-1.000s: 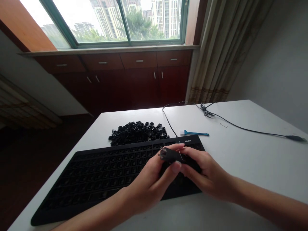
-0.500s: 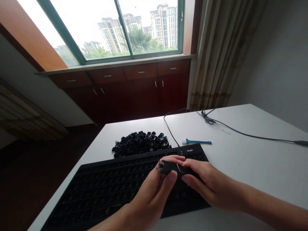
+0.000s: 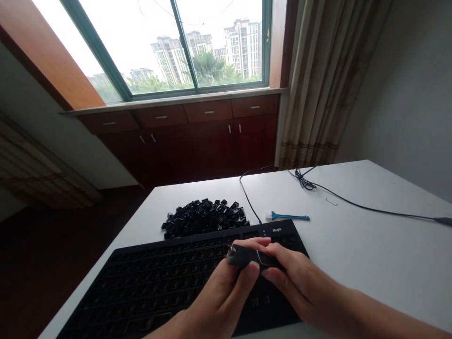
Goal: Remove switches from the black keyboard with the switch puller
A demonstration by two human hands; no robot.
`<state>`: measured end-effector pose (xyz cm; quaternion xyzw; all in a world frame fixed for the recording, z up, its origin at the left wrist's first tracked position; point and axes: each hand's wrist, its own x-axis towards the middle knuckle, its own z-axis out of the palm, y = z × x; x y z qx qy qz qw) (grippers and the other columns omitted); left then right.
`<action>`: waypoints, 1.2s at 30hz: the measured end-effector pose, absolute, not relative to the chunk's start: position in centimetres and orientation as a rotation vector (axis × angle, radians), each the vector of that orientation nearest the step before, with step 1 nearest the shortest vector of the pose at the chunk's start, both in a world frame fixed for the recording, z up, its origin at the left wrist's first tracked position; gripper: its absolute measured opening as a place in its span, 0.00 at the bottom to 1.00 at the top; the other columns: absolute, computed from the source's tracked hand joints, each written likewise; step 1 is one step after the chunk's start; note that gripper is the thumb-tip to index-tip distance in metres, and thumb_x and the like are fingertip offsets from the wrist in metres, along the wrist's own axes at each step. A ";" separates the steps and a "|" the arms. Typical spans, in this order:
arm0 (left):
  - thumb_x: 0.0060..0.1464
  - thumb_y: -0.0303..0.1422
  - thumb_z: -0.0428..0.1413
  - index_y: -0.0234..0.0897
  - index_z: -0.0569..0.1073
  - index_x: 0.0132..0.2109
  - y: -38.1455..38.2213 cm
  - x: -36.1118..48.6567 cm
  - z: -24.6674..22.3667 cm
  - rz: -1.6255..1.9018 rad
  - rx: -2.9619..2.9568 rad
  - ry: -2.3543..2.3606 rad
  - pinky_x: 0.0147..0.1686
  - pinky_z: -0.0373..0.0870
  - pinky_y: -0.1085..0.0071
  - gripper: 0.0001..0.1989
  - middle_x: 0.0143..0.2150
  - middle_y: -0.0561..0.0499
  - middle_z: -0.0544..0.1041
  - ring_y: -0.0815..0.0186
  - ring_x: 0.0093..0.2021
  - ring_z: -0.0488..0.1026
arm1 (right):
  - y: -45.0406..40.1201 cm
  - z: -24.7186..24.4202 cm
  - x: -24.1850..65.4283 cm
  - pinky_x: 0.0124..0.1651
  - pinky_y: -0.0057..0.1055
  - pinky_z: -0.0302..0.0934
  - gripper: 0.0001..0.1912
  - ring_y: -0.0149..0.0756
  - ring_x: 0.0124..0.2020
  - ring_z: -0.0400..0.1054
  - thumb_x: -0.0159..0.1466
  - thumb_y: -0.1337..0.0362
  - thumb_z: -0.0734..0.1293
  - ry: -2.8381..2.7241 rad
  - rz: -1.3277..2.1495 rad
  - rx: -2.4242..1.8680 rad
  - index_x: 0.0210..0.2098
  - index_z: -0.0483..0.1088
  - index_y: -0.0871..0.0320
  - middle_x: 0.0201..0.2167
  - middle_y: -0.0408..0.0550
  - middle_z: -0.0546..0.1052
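Observation:
Both my hands hold a small black tool with a metal tip (image 3: 245,256) above the right part of a black Ruijie keyboard (image 3: 148,287). My left hand (image 3: 222,296) pinches the tool's near end, with the metal tip pointing left. My right hand (image 3: 296,278) grips the other end, and its fingers hide part of the tool. Most of the keyboard's keycaps are off, leaving rows of bare key sockets. A pile of black keycaps (image 3: 203,217) lies just behind the keyboard.
A blue brush (image 3: 287,217) lies behind the keyboard's right end on the white table (image 3: 363,249). A black cable (image 3: 353,200) runs across the table's back. Beyond the table stand dark red cabinets (image 3: 208,141), a window and a curtain.
The whole scene has shifted down in view as my head tilted up. My hands keep the same hold on the tool over the keyboard.

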<state>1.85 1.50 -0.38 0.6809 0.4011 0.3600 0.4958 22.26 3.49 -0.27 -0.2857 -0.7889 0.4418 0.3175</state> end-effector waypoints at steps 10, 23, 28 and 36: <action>0.67 0.37 0.44 0.48 0.63 0.57 1.1 1.4 -0.4 0.942 1.821 0.838 0.63 0.61 0.58 0.14 0.64 0.46 0.64 0.57 0.65 0.61 | 4.0 -0.4 22.8 0.54 0.34 0.64 0.20 0.38 0.52 0.70 0.67 0.67 0.63 -2.035 1.182 -0.584 0.58 0.64 0.53 0.53 0.51 0.75; 0.68 0.39 0.43 0.47 0.60 0.61 1.3 1.7 -0.6 0.923 1.546 0.941 0.64 0.59 0.64 0.17 0.63 0.48 0.65 0.62 0.63 0.62 | 4.0 0.6 21.8 0.54 0.34 0.61 0.14 0.37 0.51 0.68 0.69 0.64 0.61 -1.862 1.330 -0.665 0.53 0.68 0.53 0.52 0.48 0.74; 0.66 0.36 0.47 0.44 0.61 0.61 1.2 2.0 0.1 0.820 1.678 0.979 0.60 0.64 0.64 0.18 0.60 0.46 0.67 0.62 0.59 0.66 | 4.6 -1.0 22.2 0.28 0.26 0.54 0.16 0.28 0.25 0.57 0.71 0.54 0.57 -1.412 1.533 -0.827 0.44 0.69 0.57 0.27 0.40 0.65; 0.60 0.36 0.54 0.42 0.70 0.56 1.1 2.3 1.6 0.511 2.351 0.930 0.62 0.61 0.55 0.18 0.65 0.43 0.64 0.54 0.64 0.61 | 5.2 -0.8 22.3 0.35 0.27 0.59 0.13 0.28 0.29 0.60 0.69 0.54 0.59 -0.988 1.621 -0.681 0.45 0.68 0.54 0.30 0.42 0.66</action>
